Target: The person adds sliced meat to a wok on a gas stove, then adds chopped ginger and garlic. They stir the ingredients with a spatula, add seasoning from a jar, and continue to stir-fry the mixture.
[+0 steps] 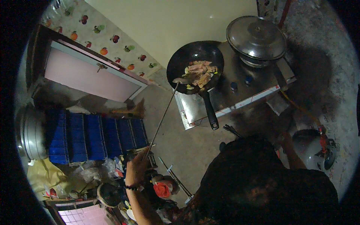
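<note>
My left hand [137, 168], with a dark beaded bracelet at the wrist, grips a long-handled metal cooking utensil [163, 115]. Its head rests inside a black wok [175, 60], at the near left edge of the food; whether it is a spatula or a ladle is unclear. Browned pieces of meat [202, 80] lie in the wok among pale slices and bits of green. The wok sits tilted over the left side of a metal gas stove [230, 73], its black handle [209, 109] pointing towards me. My right forearm shows beside my dark shirt; shadow hides the hand.
A lidded metal pot [256, 38] stands on the stove's right side. Two dark knobs lie near its front. A hose [301, 108] runs to a gas cylinder [312, 152] on the right. Blue panels [95, 135], a pink door [90, 71] and clutter occupy the left.
</note>
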`<state>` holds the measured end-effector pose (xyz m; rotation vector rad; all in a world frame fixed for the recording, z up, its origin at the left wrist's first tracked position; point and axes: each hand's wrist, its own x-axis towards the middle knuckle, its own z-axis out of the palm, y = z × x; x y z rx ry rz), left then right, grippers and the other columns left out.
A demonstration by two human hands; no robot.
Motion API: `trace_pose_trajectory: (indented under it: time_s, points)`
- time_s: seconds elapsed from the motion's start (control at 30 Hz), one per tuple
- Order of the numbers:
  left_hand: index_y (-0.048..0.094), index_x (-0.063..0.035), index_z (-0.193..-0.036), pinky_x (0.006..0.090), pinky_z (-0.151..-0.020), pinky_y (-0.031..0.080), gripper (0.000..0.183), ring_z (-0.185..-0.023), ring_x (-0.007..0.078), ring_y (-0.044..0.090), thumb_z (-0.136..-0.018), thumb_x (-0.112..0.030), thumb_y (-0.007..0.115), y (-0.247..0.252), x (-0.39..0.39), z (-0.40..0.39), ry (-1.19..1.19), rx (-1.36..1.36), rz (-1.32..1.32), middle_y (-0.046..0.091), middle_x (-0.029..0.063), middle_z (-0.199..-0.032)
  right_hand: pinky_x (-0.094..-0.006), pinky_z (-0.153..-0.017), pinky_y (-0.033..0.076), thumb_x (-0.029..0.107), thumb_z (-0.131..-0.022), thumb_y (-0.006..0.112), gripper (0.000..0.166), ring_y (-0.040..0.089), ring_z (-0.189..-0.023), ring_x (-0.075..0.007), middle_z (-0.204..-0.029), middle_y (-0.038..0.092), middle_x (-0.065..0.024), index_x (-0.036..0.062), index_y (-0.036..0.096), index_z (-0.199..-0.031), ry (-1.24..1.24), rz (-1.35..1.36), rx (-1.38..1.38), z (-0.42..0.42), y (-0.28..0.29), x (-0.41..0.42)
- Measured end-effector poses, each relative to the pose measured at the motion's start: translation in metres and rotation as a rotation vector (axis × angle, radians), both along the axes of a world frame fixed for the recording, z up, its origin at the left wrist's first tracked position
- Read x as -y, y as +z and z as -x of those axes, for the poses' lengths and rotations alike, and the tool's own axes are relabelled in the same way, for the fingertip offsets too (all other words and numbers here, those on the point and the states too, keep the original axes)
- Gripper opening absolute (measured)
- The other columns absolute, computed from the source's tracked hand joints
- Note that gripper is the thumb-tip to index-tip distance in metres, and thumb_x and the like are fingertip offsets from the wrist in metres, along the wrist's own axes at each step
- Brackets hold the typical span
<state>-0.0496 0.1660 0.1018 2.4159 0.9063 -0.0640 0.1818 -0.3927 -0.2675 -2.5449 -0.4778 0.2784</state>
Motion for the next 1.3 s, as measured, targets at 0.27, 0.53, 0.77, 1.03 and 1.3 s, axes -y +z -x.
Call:
trace_pose_trajectory:
  time_s: [0.27,0.53,0.77,1.03,1.3]
  points:
    - [0.051,-0.0135,-0.122,0.0200,-0.040,0.030,0.038,-0.044,0.0043,0.037,-0.084,-0.008,0.051,-0.038,0.019,-0.010,0.163,-0.002,0.433,0.044,-0.0034,-0.056,-0.0385,-0.078,0.045,0.012,-0.064,0.068,0.060,0.050,-0.102,-0.0276,-0.112,0.048,-0.0139,0.0100,0.046,-0.120,0.038,0.080,-0.015,-0.026,-0.076,0.022]
    - [0.047,-0.0091,-0.125,0.0218,-0.036,0.027,0.039,-0.037,0.0070,0.035,-0.086,-0.009,0.047,0.015,0.037,0.021,0.247,-0.005,0.692,0.043,-0.0015,-0.052,-0.0379,-0.080,0.045,0.018,-0.071,0.064,0.056,0.052,-0.099,-0.0289,-0.114,0.050,-0.0128,0.0080,0.043,-0.122,0.065,-0.010,0.098,-0.025,-0.046,0.025]
    - [0.046,-0.0136,-0.127,0.0226,-0.039,0.030,0.040,-0.042,0.0053,0.038,-0.087,-0.011,0.047,-0.047,0.033,-0.013,0.264,-0.014,0.629,0.041,-0.0048,-0.054,-0.0396,-0.085,0.043,0.020,-0.068,0.068,0.075,0.048,-0.108,-0.0347,-0.124,0.043,-0.0199,0.0065,0.031,-0.132,-0.206,0.030,-0.282,-0.018,-0.009,0.004]
    - [0.047,-0.0176,-0.125,0.0228,-0.037,0.029,0.039,-0.041,0.0073,0.037,-0.086,-0.013,0.051,-0.060,0.060,-0.046,0.297,-0.025,0.721,0.042,-0.0025,-0.051,-0.0399,-0.084,0.043,0.023,-0.073,0.063,0.063,0.049,-0.103,-0.0365,-0.120,0.045,-0.0208,0.0053,0.037,-0.128,-0.102,0.100,-0.026,-0.012,-0.042,0.026]
    - [0.044,-0.0184,-0.128,0.0231,-0.034,0.029,0.038,-0.037,0.0080,0.033,-0.089,-0.015,0.047,-0.064,0.068,-0.055,0.225,0.096,0.800,0.035,-0.0037,-0.047,-0.0385,-0.077,0.045,0.027,-0.068,0.067,0.067,0.053,-0.096,-0.0327,-0.118,0.047,-0.0189,0.0101,0.040,-0.127,-0.092,0.176,-0.152,-0.015,-0.017,0.011]
